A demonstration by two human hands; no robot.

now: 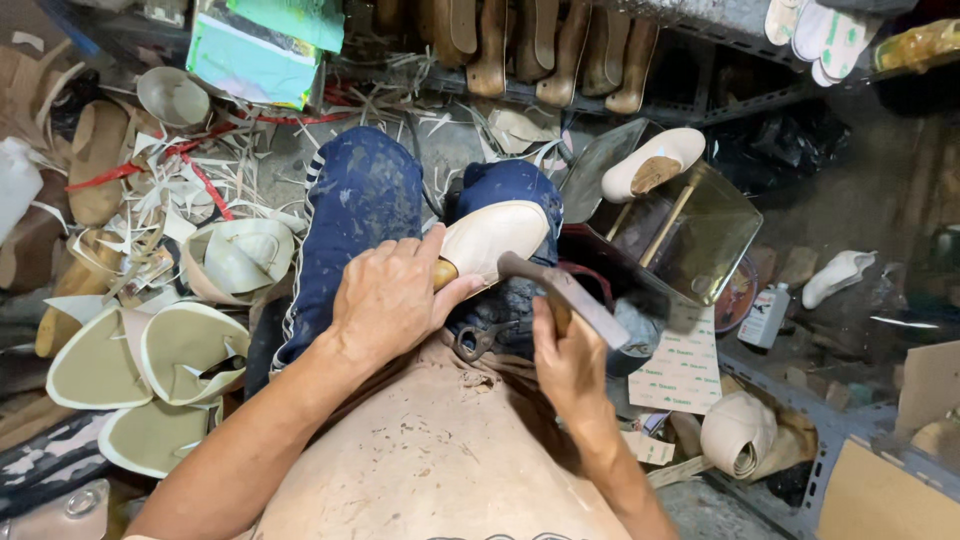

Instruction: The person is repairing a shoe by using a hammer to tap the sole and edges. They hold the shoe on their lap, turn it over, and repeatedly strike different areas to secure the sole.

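head view: the left hand (385, 300) is clamped over the heel end of a cream shoe (492, 240), which rests on the person's lap across the blue trousers (360, 215), toe pointing away from the body. the right hand (568, 365) is closed around the handle of a hammer (560, 290), whose dark head sits just beside the near edge of the shoe; whether head and shoe touch cannot be told. pliers (478, 342) lie on the lap between the two hands. as a judgement, the work is midway: the cream upper already lies smooth over the form inside it, while the edge near the hammer appears to be under treatment, and no outer sole is visible on it. to the person's left, cut pale shoe pieces (160, 365) and a scatter of trimmings (190, 175) lie on the floor. ahead on the right, a second cream shoe (652, 165) sits on a stand over a metal tray (700, 235). wooden forms (545, 45) line a shelf at the top, and a roll of pale material (738, 435) lies near the right forearm.
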